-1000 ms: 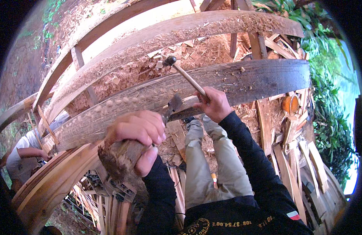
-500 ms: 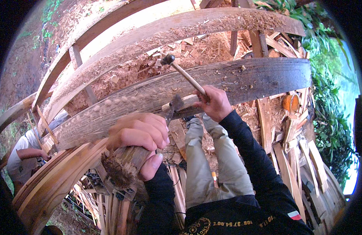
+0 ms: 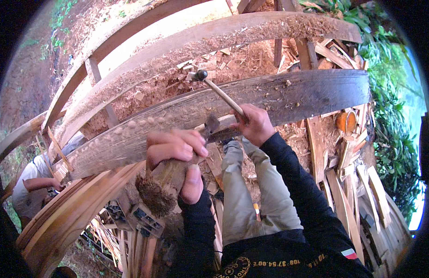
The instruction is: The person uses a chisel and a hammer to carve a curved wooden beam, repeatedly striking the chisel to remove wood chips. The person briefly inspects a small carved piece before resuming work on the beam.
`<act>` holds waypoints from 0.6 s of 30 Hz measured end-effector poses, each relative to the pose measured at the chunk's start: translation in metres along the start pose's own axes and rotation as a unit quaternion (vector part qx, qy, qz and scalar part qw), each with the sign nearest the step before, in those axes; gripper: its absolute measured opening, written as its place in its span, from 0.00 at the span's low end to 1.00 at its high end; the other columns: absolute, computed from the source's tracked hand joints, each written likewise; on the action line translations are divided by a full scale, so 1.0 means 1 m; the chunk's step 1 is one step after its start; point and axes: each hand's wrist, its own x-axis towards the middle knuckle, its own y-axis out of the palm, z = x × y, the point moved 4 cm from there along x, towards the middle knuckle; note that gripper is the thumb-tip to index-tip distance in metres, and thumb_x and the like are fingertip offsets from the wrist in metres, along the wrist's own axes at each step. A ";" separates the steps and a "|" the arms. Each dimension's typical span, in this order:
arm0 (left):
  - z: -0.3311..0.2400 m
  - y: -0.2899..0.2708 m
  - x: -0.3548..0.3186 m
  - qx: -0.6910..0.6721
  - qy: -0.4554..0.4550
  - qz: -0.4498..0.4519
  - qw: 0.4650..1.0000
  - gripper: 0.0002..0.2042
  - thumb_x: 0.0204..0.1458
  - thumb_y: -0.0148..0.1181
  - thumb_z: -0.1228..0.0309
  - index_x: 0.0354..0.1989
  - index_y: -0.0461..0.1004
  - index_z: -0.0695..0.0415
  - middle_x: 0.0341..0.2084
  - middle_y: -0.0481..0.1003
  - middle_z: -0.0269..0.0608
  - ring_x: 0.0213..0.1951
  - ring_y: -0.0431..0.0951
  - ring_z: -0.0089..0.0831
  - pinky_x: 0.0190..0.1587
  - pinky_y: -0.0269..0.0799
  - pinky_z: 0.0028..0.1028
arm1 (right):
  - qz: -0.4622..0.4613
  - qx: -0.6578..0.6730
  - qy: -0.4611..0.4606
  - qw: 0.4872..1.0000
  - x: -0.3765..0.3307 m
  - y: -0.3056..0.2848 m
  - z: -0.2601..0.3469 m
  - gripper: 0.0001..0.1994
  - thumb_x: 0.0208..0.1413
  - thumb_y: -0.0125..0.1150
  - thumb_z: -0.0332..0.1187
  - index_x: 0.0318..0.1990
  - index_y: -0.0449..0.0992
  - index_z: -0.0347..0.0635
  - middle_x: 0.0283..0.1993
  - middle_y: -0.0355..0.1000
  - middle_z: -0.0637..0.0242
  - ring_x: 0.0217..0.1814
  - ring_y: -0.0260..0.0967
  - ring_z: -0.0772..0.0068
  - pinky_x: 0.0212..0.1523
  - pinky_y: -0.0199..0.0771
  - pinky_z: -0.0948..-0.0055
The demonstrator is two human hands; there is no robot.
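Observation:
My left hand (image 3: 177,150) is closed round a thick wooden chisel handle (image 3: 158,191) whose near end is frayed. The chisel's metal blade (image 3: 211,123) shows beyond my knuckles, by the near edge of a long curved timber beam (image 3: 270,92). In my right hand (image 3: 255,124) is a hammer (image 3: 223,96), its dark head pointing up and left above the beam. My right fingertips are beside a pale strip of wood (image 3: 227,119) at that same edge. I cannot tell whether the blade touches the wood.
A second curved beam (image 3: 214,30), strewn with shavings, runs farther off. Stacked curved planks (image 3: 75,208) lie at the lower left, near another person (image 3: 33,185). Offcuts (image 3: 339,199) and an orange round object (image 3: 346,121) lie at right. Below stand my legs (image 3: 260,194).
My left hand has moved right with the chisel, its frayed end shifting right and slightly down. My right hand and the hammer have barely moved.

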 end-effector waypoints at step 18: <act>0.005 0.050 -0.025 0.086 0.082 -0.054 0.991 0.09 0.47 0.64 0.69 0.25 0.69 0.56 0.16 0.70 0.36 0.19 0.71 0.30 0.26 0.69 0.29 | -0.001 -0.007 0.029 1.000 0.003 -0.004 0.005 0.16 0.38 0.73 0.30 0.37 0.76 0.41 0.24 0.64 0.65 0.24 0.63 0.68 0.26 0.65 0.70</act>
